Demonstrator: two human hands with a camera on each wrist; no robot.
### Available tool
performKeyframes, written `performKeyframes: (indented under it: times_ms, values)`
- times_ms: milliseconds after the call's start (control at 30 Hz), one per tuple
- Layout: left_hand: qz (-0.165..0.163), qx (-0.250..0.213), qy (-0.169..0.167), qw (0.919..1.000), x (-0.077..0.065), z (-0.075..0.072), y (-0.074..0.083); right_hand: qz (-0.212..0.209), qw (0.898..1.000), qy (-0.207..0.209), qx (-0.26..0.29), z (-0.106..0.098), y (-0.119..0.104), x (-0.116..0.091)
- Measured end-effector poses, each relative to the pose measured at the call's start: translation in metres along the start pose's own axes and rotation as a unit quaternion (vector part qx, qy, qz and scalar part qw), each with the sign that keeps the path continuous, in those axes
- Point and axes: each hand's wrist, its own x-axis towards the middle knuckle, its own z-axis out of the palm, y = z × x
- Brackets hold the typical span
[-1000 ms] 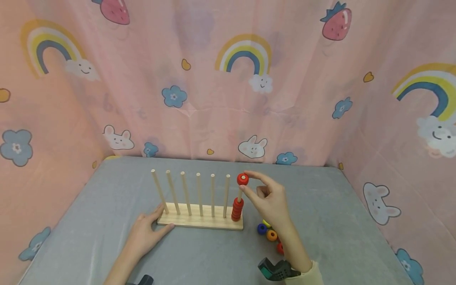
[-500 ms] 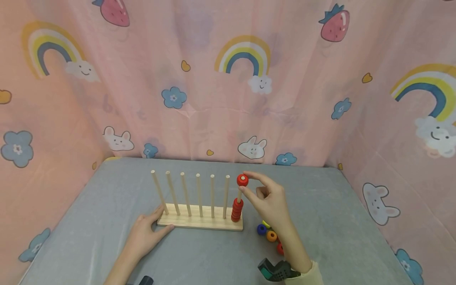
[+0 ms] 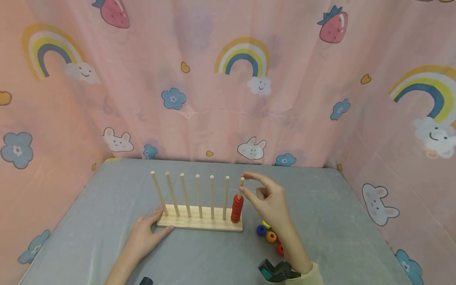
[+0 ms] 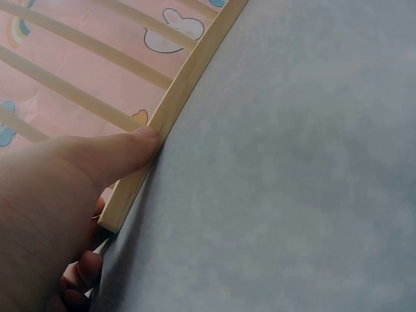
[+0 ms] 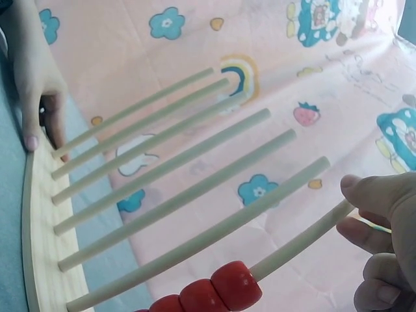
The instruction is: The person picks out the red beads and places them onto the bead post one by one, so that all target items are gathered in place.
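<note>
A wooden peg stand [image 3: 199, 222] with a row of upright pegs stands on the grey table. My left hand [image 3: 144, 233] grips its left end, thumb [image 4: 133, 153] on the front edge and the other fingers partly hidden behind. Several red beads [image 3: 236, 209] are stacked on the rightmost peg [image 3: 241, 190]; the top red bead [image 5: 236, 286] shows large in the right wrist view. Around that peg's bare tip, the thumb and index finger of my right hand [image 3: 268, 200] are spread apart, holding no bead.
To the right of the stand, partly hidden by my right forearm, lie loose beads: a yellow bead [image 3: 265, 224], a blue bead [image 3: 261, 230], an orange bead [image 3: 271, 237] and a red bead [image 3: 280, 249]. A pink patterned curtain [image 3: 199, 130] hangs behind the table.
The red bead between my right thumb and index finger at the peg's top has been let go and has dropped onto the stack. Both hands stay nearly in place.
</note>
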Motion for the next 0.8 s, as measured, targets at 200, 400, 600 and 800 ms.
performKeyframes:
  times_ms: [200,400,600,800]
  values:
    - [-0.008,-0.002,-0.010,0.9999,-0.0028,-0.0007,-0.0011,0.001,1.000,-0.006,0.003,0.0015,-0.0004,-0.0016]
    - [-0.003,-0.001,-0.003,1.0000,-0.0044,-0.0014,-0.0033,-0.009,1.000,-0.007,0.003,0.0035,-0.0010,-0.0016]
    - [0.004,0.008,0.008,0.9999,0.0009,-0.0020,-0.0015,-0.019,1.000,0.001,-0.005,0.0009,-0.0007,0.0001]
    - [0.015,0.005,0.016,0.9997,0.0024,-0.0009,-0.0012,-0.024,1.000,0.007,0.005,-0.0040,0.0037,-0.0015]
